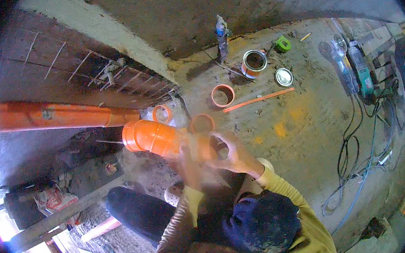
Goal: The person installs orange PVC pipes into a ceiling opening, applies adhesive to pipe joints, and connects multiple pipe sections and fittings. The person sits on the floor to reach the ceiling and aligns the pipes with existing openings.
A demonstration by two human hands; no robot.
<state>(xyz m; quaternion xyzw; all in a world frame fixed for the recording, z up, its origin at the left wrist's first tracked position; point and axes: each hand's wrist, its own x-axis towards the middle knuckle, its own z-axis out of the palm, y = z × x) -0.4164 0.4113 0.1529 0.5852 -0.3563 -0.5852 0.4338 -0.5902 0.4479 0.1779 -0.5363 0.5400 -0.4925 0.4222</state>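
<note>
An orange plastic pipe elbow [149, 137] lies slantwise in front of me, with its near right end in my hands. My right hand [237, 156] is closed around the rim of that end, thumb and fingers curved about the opening. Beside it, my left hand [189, 166] touches the elbow, its fingers smeared by motion. The joint between the hands is blurred too. Just beyond stands a short orange pipe ring [203, 122], partly hidden by the elbow. Past the elbow's far end, a long orange pipe [55, 115] runs along the left wall.
Farther off stand an orange pipe collar [223, 95], an open can [254, 64] and its round lid [284, 77]. An orange strip [258, 99] lies nearby, with a green tape measure [283, 44] behind. A green power tool [364, 79] and tangled cables [354, 136] are at right.
</note>
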